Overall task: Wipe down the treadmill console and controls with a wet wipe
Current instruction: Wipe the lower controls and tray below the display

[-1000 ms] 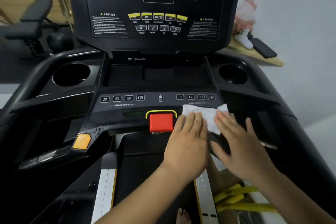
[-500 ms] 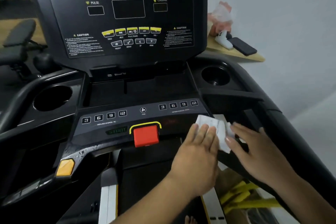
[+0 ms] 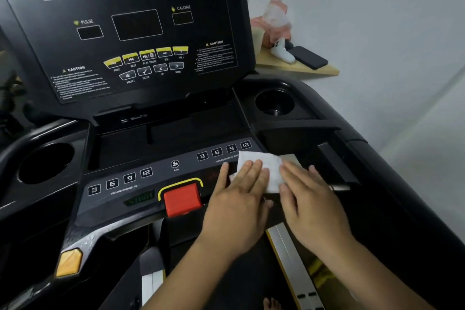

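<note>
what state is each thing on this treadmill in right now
wipe: spread flat, under the fingers of both hands
left hand: flat, fingers straight, pressing the wipe
right hand: flat, fingertips on the wipe's right edge
console: water drops on its lower left edge
display windows: dark
start label: dimly lit green
red button: uncovered, untouched
phone: lying flat, screen dark

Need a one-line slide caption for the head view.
Left hand and right hand press a white wet wipe flat on the treadmill control strip, right of the red button.
</note>
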Demonstrator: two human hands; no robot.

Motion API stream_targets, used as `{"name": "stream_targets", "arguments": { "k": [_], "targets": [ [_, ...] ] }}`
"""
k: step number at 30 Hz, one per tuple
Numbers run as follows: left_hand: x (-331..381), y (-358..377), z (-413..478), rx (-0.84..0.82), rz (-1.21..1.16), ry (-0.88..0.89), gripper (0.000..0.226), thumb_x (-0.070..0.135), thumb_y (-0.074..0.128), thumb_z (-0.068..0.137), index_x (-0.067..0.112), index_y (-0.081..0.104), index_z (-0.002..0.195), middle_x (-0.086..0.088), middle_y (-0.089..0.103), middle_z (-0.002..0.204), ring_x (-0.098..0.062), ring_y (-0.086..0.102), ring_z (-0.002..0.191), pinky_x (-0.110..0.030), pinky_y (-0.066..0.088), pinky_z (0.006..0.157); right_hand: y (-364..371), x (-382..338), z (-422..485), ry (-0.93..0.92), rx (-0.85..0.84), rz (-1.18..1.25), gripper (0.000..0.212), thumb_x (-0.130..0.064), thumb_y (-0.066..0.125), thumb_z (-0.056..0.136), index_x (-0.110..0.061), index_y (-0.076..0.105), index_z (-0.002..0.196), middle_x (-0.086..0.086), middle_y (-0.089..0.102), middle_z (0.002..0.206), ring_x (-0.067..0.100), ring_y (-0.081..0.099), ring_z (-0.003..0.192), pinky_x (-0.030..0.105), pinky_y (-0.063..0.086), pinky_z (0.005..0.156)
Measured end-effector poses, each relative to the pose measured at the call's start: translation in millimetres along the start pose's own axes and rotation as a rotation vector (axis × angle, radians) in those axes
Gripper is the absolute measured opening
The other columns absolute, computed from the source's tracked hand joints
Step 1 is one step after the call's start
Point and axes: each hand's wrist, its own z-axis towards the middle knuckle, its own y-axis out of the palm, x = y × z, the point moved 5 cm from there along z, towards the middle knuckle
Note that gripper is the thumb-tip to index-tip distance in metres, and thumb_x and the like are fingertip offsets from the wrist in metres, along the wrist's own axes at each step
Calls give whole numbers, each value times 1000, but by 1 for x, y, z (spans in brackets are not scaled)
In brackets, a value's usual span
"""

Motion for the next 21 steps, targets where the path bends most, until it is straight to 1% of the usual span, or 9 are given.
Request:
{"name": "stream_targets", "arguments": {
  "k": [1,2,4,5,6,8,12,17,21],
  "targets": [
    [-4,0,1,15,19,-18,60,44,36,91,15,51,142,-5,47,149,-18,41,139,-54,26,116,3,-3,-3,-34,-1,-59,46,-33,35,98,-11,57,132,4,53,142,21,49,129,34,26,105],
    [-7,-1,2,29,38,-34,59,43,35,92,14,52,141,-6,48,148,-18,42,138,-55,28,115,9,-5,-4,-46,-70,-84,49,-34,32,99,-12,53,136,4,47,146,19,44,134,33,19,108],
    [-15,-5,8,36,51,-74,58,42,32,95,14,50,142,-7,47,148,-19,42,139,-55,27,115,15,-8,6,-54,-140,-45,51,-36,25,104,-15,29,151,-1,19,160,7,9,143,26,-4,111],
    [-19,-6,11,26,54,-99,57,42,30,96,14,48,143,-6,45,149,-18,40,140,-55,26,116,18,-10,15,-54,-178,-30,53,-37,23,105,-16,19,153,-1,9,162,4,0,142,24,-12,110],
    [-24,-6,14,16,57,-126,58,41,27,97,15,46,145,-6,43,151,-18,37,141,-54,23,117,19,-12,25,-74,-175,-40,54,-38,21,105,-16,15,154,-1,5,163,6,0,145,26,-14,112],
    [-35,-8,16,12,70,-178,59,40,23,97,14,43,146,-6,41,152,-18,35,143,-55,22,118,20,-20,44,-105,-163,-75,55,-38,20,104,-14,14,154,2,4,163,12,6,148,33,-8,119],
    [-48,-13,2,9,91,-222,58,34,33,92,10,51,141,-9,48,147,-21,43,138,-57,26,115,36,-44,48,-242,-209,-107,54,-34,19,103,-14,19,153,1,9,163,13,-3,149,40,-3,121],
    [-48,-20,-43,28,70,-230,55,35,38,88,12,60,133,-6,57,140,-20,51,132,-61,29,112,38,-36,7,-342,-164,-155,51,-40,28,99,-20,45,143,-6,36,154,4,19,145,51,10,118],
    [-52,-20,-41,-5,125,-224,59,44,32,91,13,59,134,-5,57,140,-18,51,131,-62,22,113,34,-39,18,-310,-128,-225,52,-42,29,99,-17,52,138,-4,45,148,7,32,141,55,7,115]
  ]
}}
